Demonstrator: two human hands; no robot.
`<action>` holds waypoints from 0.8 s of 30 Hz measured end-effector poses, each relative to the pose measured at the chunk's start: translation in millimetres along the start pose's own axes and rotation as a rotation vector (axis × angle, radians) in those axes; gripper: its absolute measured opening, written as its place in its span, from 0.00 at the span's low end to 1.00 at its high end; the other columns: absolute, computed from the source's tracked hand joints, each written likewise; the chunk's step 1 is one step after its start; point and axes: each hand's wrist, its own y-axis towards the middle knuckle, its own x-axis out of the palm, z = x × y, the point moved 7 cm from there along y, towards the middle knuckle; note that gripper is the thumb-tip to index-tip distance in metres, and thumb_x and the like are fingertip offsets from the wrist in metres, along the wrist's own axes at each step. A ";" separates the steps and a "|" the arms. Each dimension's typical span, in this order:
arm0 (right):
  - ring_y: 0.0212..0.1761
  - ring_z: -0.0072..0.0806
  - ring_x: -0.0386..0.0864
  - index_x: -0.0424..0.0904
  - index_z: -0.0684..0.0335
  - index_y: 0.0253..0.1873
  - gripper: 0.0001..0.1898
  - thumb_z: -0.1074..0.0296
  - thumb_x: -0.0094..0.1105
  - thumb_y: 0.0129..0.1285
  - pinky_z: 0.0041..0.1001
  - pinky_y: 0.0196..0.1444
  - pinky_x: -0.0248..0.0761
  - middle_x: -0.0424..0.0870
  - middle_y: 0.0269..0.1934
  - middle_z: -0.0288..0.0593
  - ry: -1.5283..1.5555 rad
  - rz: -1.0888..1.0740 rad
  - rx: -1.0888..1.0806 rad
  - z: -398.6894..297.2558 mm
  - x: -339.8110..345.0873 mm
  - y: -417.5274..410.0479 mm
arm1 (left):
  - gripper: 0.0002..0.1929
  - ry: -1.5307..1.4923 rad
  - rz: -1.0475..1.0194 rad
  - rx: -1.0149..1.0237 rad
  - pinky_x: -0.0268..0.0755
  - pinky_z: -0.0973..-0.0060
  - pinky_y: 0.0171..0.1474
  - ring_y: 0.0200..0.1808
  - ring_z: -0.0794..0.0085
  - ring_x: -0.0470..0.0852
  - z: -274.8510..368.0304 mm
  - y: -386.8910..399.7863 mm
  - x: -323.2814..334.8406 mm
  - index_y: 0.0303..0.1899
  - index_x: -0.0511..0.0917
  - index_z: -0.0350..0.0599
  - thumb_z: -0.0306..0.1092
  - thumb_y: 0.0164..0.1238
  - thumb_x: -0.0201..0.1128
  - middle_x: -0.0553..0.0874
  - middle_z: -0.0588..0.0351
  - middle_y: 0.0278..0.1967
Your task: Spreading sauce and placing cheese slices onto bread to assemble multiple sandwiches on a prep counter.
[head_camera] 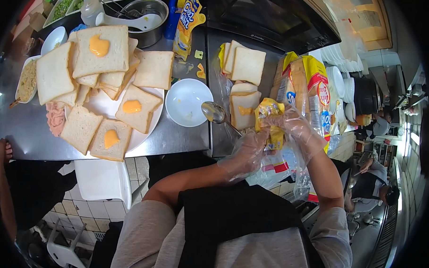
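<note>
Both my hands wear clear plastic gloves. My left hand [251,149] and my right hand [291,126] grip a crumpled yellow cheese spread pouch [270,123] between them. A metal spoon [215,112] smeared with spread reaches from the white bowl's edge to my left hand; whether that hand grips it, I cannot tell. Beside the pouch, a bread slice [244,106] bears a smear of spread. White bread slices [100,55] are heaped on a large white plate [156,112], and several carry orange cheese dollops. An empty white bowl [189,103] with traces of spread stands right of the plate.
Bagged loaves [302,91] lie right of more stacked slices [248,66]. Behind are a black microwave [271,22], an upright cheese spread pouch [186,30] and a steel pot [149,32]. A white chair [101,181] stands below the counter. A person's hand [3,150] is at far left; people work at right.
</note>
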 end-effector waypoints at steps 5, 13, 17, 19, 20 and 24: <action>0.43 0.29 0.86 0.79 0.68 0.57 0.27 0.70 0.79 0.54 0.27 0.48 0.80 0.88 0.45 0.42 0.143 -0.112 0.115 -17.5 24.3 -11.6 | 0.16 0.069 -0.062 0.041 0.76 0.73 0.36 0.36 0.74 0.80 -4.5 4.2 -15.9 0.50 0.75 0.44 0.48 0.81 0.54 0.82 0.55 0.38; 0.46 0.27 0.85 0.77 0.68 0.58 0.26 0.68 0.78 0.56 0.28 0.50 0.80 0.87 0.47 0.42 0.195 -0.136 0.172 1.4 24.2 -14.3 | 0.15 0.125 -0.166 0.022 0.63 0.74 0.24 0.22 0.75 0.69 4.9 -3.1 -1.6 0.39 0.73 0.45 0.47 0.81 0.52 0.73 0.59 0.26; 0.45 0.28 0.85 0.75 0.70 0.57 0.26 0.69 0.77 0.57 0.27 0.48 0.80 0.86 0.47 0.45 0.251 -0.079 0.125 -7.2 24.6 -18.1 | 0.17 0.157 0.048 -0.164 0.63 0.74 0.23 0.21 0.75 0.69 -0.5 -11.9 -4.1 0.39 0.73 0.45 0.49 0.81 0.51 0.73 0.59 0.24; 0.45 0.28 0.85 0.74 0.71 0.57 0.26 0.68 0.77 0.57 0.27 0.48 0.80 0.86 0.46 0.45 0.266 -0.060 0.092 -5.2 24.5 -12.0 | 0.19 0.147 0.092 -0.155 0.63 0.74 0.23 0.20 0.75 0.69 -1.3 -13.2 -3.5 0.39 0.73 0.45 0.52 0.81 0.52 0.72 0.60 0.23; 0.46 0.28 0.85 0.74 0.71 0.56 0.26 0.67 0.77 0.58 0.26 0.47 0.80 0.86 0.46 0.45 0.280 -0.041 0.059 -6.1 23.5 -8.9 | 0.19 0.148 0.092 -0.157 0.63 0.74 0.23 0.20 0.75 0.69 -3.1 -12.6 -3.1 0.39 0.73 0.45 0.52 0.81 0.52 0.72 0.60 0.23; 0.43 0.28 0.86 0.70 0.71 0.64 0.32 0.67 0.77 0.59 0.25 0.46 0.80 0.86 0.48 0.46 0.163 0.022 0.115 -13.4 21.6 -9.0 | 0.20 0.237 0.080 -0.126 0.63 0.75 0.22 0.19 0.75 0.69 -20.4 0.6 -16.8 0.40 0.73 0.47 0.56 0.79 0.53 0.72 0.60 0.23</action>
